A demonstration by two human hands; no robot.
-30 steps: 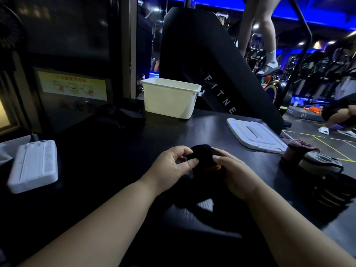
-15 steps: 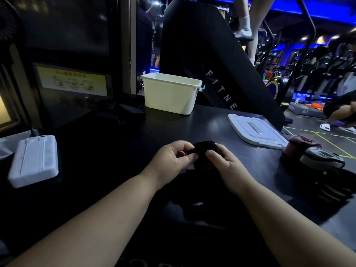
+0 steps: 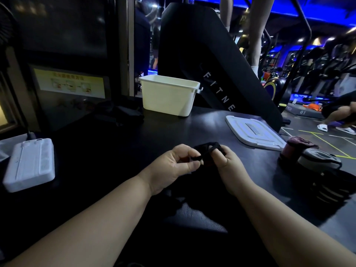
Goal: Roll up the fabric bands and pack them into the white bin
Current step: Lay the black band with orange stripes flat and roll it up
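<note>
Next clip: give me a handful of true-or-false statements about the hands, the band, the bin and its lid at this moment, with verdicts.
1. The left hand and right hand both pinch the black fabric band. True.
2. The white bin stands on the far part of the table, beyond the hands. True.
3. The lid is closed on the bin. False: it lies flat on the table, to the right of the bin and apart from it.
4. The black band is already in the bin. False: the hands hold it near the person, well short of the bin.
5. A maroon roll sits at the table's right edge. True.
</note>
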